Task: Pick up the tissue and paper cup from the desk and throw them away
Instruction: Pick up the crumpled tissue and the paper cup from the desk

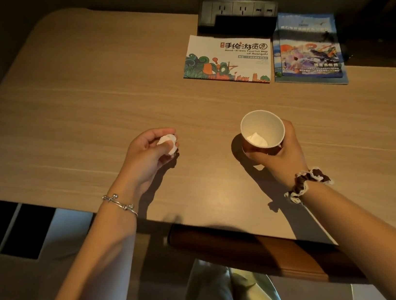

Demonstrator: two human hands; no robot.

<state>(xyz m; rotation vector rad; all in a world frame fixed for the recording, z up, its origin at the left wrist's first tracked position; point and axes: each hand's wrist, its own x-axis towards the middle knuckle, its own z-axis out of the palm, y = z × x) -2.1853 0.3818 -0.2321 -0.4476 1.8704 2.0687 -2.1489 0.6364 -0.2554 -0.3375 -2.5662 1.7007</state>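
The soft, crushable tissue (168,143) is being pinched in the closed left hand (148,154), while the light, easily dented cup (262,129) is being gripped around its wall by the right hand (279,156).

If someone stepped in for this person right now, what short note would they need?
Left hand: closed around the crumpled tissue, just above the desk.
Right hand: gripping the paper cup, which has a white scrap inside.
Done: both things are in hand.
Left: carry them to a bin and drop them in. No bin shows in this view.
Leave the two booklets and the socket box at the back alone.
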